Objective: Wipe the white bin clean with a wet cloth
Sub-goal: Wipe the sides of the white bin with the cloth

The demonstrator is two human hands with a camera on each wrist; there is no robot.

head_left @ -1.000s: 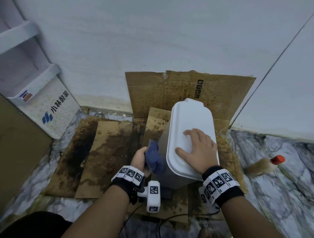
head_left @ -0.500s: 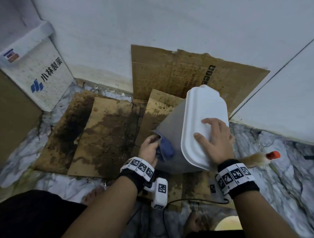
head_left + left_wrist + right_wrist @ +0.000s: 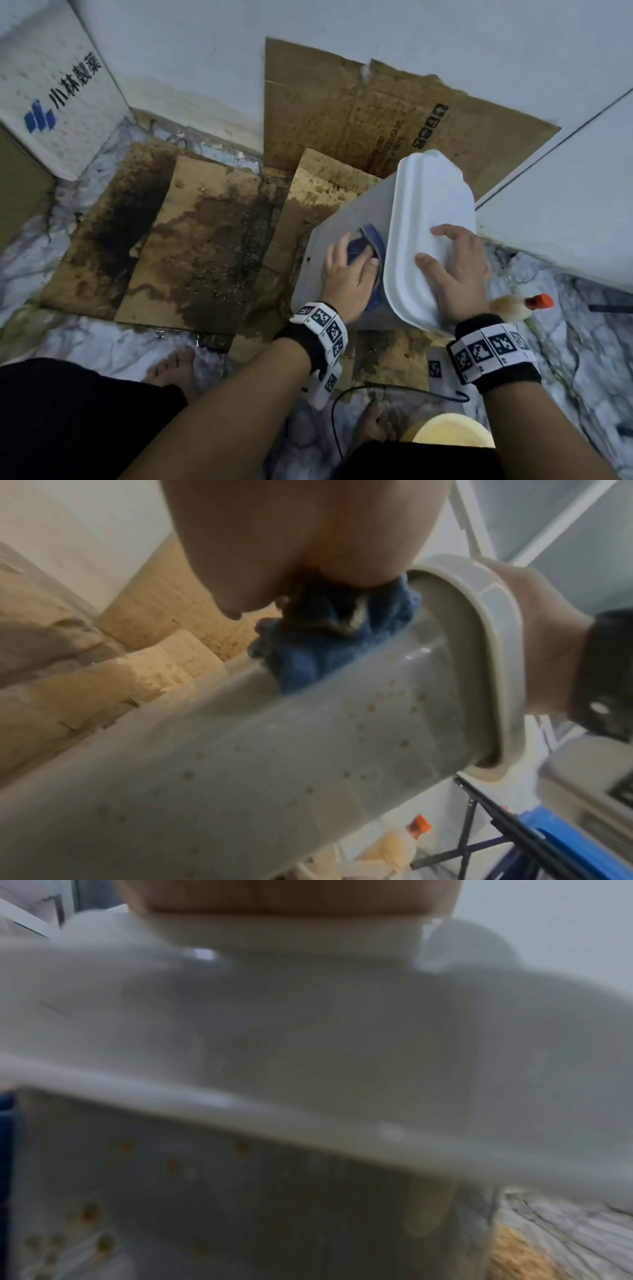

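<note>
The white bin (image 3: 342, 219) stands on wet cardboard, tipped to the right, its lid (image 3: 428, 192) closed. My left hand (image 3: 346, 270) holds a bunched blue cloth (image 3: 373, 236) and presses it against the bin's left wall, just under the lid's rim. My right hand (image 3: 452, 267) lies flat on the lid with fingers spread. In the left wrist view the cloth (image 3: 308, 653) sits between my fingers and the wall (image 3: 308, 750), which carries brown specks. The right wrist view is blurred: the lid's edge (image 3: 308, 1015) above a speckled wall (image 3: 240, 1204).
Stained cardboard sheets (image 3: 205, 240) cover the marble floor, and another sheet (image 3: 359, 109) leans on the wall. A bottle with an orange cap (image 3: 513, 305) lies to the right. A white box with a blue logo (image 3: 58, 102) stands at the left. A yellow bucket (image 3: 448, 431) and my bare foot (image 3: 174, 366) are near.
The bin has tipped further to the right under my right hand. My left hand has carried the cloth up the side wall to the lid's rim.
</note>
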